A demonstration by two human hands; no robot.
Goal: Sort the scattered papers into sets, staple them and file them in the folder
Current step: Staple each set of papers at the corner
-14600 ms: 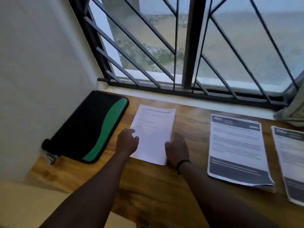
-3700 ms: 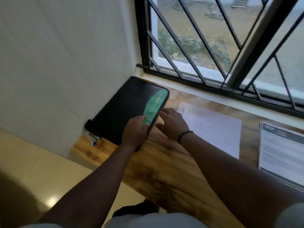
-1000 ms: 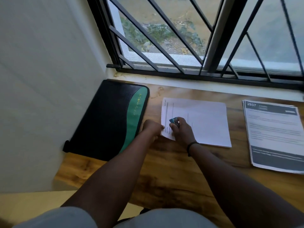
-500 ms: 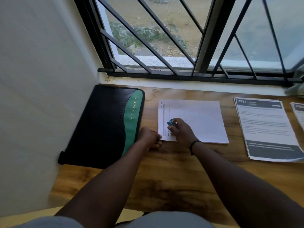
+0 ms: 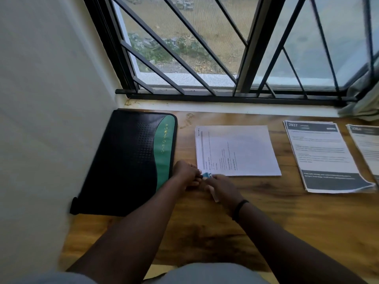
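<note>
A small blue stapler (image 5: 206,175) sits between both hands just off the near left corner of the white paper set (image 5: 235,150). My right hand (image 5: 222,188) grips its body, and a silver part shows under the fingers. My left hand (image 5: 184,173) has curled fingers that meet the stapler's blue end. The closed black and green folder (image 5: 127,160) lies flat at the left, against the wall. A second paper set headed 2937 (image 5: 322,156) lies to the right, and a third set (image 5: 367,144) is cut off by the right edge.
The wooden table (image 5: 205,232) ends at a cream wall (image 5: 51,119) on the left and a barred window (image 5: 205,58) at the back. A grey curtain (image 5: 365,99) hangs at the far right corner.
My right hand has drawn the stapler back off the white paper's left edge to just below its near corner. My left hand has come in to meet the stapler.
</note>
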